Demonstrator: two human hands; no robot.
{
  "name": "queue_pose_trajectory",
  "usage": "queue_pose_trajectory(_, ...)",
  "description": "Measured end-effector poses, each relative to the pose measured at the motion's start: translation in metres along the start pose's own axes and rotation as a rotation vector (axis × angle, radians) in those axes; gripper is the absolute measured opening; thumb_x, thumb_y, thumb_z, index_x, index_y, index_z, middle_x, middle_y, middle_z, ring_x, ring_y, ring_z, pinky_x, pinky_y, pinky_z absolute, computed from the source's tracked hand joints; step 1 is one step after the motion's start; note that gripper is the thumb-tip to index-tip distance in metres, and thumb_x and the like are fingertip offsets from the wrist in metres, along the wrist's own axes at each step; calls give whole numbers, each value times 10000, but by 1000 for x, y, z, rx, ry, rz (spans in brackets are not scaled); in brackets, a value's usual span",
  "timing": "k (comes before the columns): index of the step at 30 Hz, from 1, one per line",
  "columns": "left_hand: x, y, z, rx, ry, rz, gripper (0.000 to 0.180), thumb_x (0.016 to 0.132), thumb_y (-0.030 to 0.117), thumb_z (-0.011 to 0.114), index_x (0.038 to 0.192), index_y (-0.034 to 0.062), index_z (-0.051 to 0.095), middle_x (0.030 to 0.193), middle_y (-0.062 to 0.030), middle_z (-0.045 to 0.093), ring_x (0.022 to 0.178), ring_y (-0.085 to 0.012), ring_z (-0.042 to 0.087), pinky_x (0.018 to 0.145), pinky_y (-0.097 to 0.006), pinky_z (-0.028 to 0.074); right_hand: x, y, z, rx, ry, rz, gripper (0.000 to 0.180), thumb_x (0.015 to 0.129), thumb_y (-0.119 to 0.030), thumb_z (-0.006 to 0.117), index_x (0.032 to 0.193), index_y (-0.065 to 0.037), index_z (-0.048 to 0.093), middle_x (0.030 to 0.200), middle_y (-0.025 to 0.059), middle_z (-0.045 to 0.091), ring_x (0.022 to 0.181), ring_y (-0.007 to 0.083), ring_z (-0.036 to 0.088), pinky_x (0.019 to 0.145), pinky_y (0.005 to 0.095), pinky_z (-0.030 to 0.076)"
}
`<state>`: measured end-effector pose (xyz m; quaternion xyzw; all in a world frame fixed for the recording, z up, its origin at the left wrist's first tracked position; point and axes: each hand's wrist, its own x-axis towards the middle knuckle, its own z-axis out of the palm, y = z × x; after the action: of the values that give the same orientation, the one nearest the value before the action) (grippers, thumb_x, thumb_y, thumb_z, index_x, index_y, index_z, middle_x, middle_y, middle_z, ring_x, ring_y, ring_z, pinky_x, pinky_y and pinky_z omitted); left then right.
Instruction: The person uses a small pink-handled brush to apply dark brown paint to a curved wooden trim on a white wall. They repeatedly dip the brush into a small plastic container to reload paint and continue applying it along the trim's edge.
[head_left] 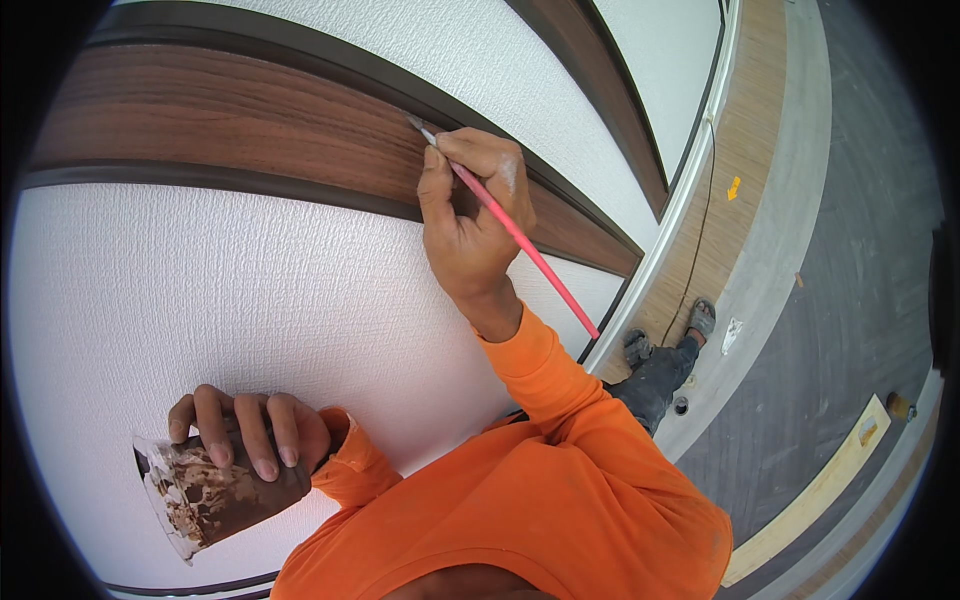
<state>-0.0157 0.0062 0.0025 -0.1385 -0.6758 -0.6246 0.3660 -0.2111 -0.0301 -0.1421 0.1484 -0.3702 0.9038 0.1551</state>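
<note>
Between the thumb and fingers of my right hand (480, 205) is a thin paintbrush (530, 250) with a pink handle. Its small bristle tip touches, or nearly touches, the brown wood-grain panel (250, 110) close to its dark border trim (330, 65). Pale smudges mark the back of that hand. Lower left, the fingers of my left hand (245, 430) wrap round a clear plastic cup (215, 500) smeared with brown and pale paint. The cup is tilted, its mouth toward the left, beside the white textured wall (250, 280). How much it holds cannot be seen.
A second dark-framed brown strip (600, 80) runs across the wall. Along the wall's foot a black cable (705, 210) lies on light wood flooring (750, 120). A long pale board (815, 500) and a small round container (681, 406) rest on the floor near my feet.
</note>
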Motion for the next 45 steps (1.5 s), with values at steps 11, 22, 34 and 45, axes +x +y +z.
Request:
queue_pose_trajectory(11,-5,3,-4,-36,-2,-8,735,833,368,769,1357,32,379,1061,-134,539,830,-292,653,672,-434,553,0,-1,6,8,-10,-28,156,859,57,697,986,1,626,954,127,661,818,161,660,693,253,545)
queue_pose_trajectory(22,-10,4,-9,-15,-12,5,723,797,306,815,1300,23,380,1036,-106,514,800,-218,634,683,-356,565,-12,2,8,33,-13,-26,133,873,49,686,982,11,619,959,127,653,824,151,653,693,247,542)
queue_pose_trajectory(34,-15,9,-15,-35,-21,8,731,806,317,804,1319,24,373,1048,-118,518,811,-245,642,686,-389,566,-18,2,8,5,16,-49,151,850,63,691,957,2,605,947,119,636,776,158,640,634,255,534)
queue_pose_trajectory(45,-18,12,-15,-38,2,11,763,804,350,797,1359,36,379,1057,-126,541,822,-271,660,668,-414,572,-28,5,5,50,51,68,182,827,90,686,956,0,594,943,127,632,756,163,648,633,265,548)
